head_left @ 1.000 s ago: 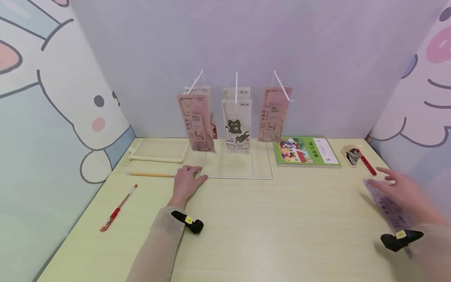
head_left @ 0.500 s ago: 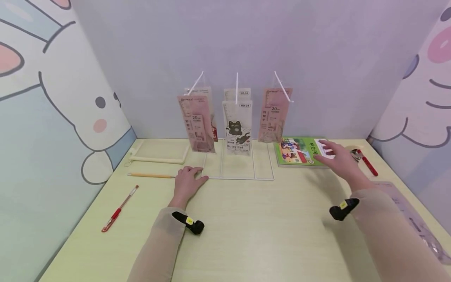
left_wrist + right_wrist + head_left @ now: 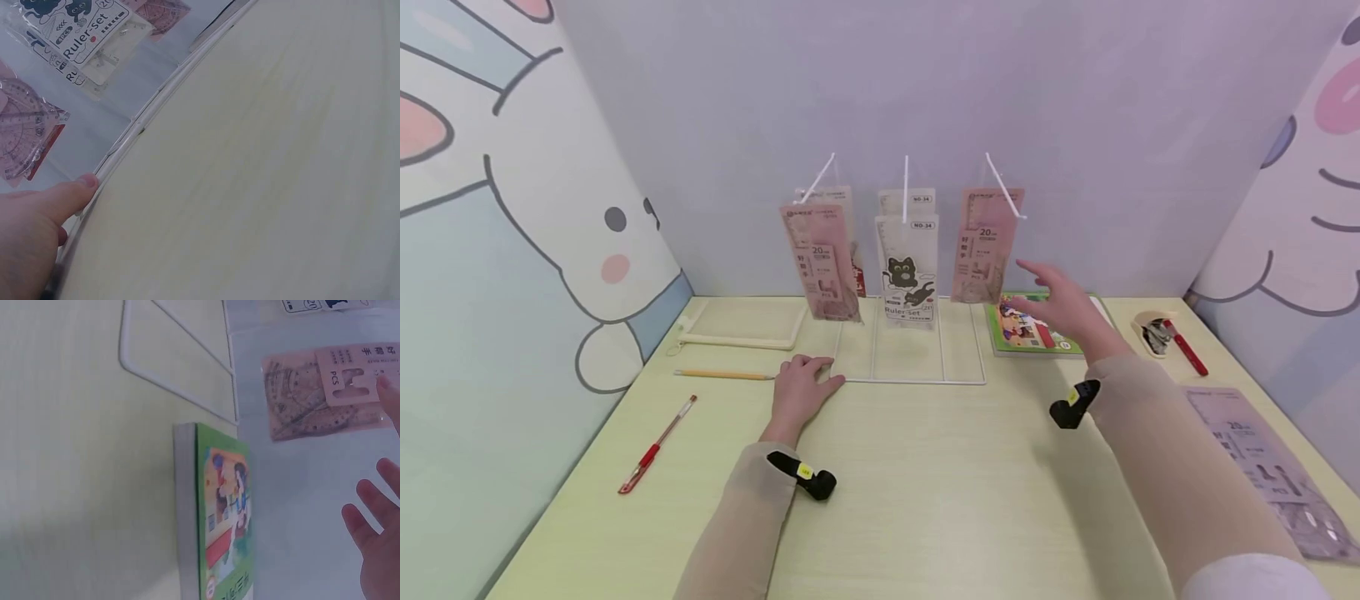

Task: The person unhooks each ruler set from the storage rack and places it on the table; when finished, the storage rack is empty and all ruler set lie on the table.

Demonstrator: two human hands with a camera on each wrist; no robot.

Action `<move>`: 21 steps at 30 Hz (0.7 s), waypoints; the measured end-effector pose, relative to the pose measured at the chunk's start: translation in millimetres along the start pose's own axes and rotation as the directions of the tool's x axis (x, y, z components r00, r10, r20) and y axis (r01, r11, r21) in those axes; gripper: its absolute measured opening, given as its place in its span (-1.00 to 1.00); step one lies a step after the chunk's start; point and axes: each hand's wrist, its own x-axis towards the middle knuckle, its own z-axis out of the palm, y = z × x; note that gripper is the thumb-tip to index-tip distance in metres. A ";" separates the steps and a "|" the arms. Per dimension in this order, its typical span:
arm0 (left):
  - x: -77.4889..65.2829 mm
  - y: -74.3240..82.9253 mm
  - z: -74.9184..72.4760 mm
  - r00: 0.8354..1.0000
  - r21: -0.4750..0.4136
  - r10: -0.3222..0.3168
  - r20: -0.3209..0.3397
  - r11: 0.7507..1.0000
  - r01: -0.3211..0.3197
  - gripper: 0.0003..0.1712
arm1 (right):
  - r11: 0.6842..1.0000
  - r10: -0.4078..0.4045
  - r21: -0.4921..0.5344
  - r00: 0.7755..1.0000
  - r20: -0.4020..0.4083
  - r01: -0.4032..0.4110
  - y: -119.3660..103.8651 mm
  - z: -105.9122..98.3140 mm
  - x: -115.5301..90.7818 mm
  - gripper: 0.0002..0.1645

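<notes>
A white wire display rack (image 3: 917,382) stands against the wall with ruler sets hanging on its three prongs. My left hand (image 3: 799,396) grips the front left corner of its base; in the left wrist view the thumb (image 3: 78,190) lies along the wire. My right hand (image 3: 1063,310) is raised over the green book (image 3: 1011,340), fingers spread and holding nothing. Just left of its fingertips hangs a pink ruler set (image 3: 983,250) on the right prong. Another pink ruler set (image 3: 1262,467) lies flat at the table's right side. The middle prong bears white cat-print ruler sets (image 3: 910,279).
More pink packaging hangs on the left prong, a pink ruler set (image 3: 823,267) in front. At left lie a cream zip pouch (image 3: 745,342), a pencil (image 3: 722,374) and a red pen (image 3: 657,446). A red-handled tool (image 3: 1187,348) lies by a small dish at right.
My right hand has let go of a pink ruler set on the table's right side, then moved left and up toward the right prong. The left hand stays put.
</notes>
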 end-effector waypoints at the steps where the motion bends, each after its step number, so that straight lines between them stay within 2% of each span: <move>1: 0.0 0.1 -0.1 1.000 -0.001 -0.001 -0.002 1.000 0.001 -0.44 | 1.000 -0.010 0.000 1.000 -0.004 0.010 -3.4 -0.9 3.5 -0.04; 9: -1.3 2.1 -1.6 1.000 -0.001 -0.004 -0.001 1.000 0.004 -0.44 | 0.990 -0.102 0.091 0.994 -0.029 0.105 -26.2 -5.5 27.8 -0.06; 11: -2.0 2.5 -2.2 1.000 0.002 -0.004 -0.005 1.000 0.004 -0.45 | 0.989 -0.100 0.111 0.994 -0.035 0.103 -29.8 -5.3 30.6 -0.05; 17: -1.7 1.4 -0.5 1.000 0.005 0.002 -0.005 1.000 -0.002 -0.45 | 0.991 -0.026 0.127 0.999 -0.042 0.031 -35.1 -1.2 32.7 -0.05; 21: -1.0 -0.5 0.2 1.000 0.003 0.008 -0.008 1.000 -0.008 -0.45 | 0.985 -0.029 0.168 0.998 -0.055 0.037 -36.7 1.4 34.8 -0.09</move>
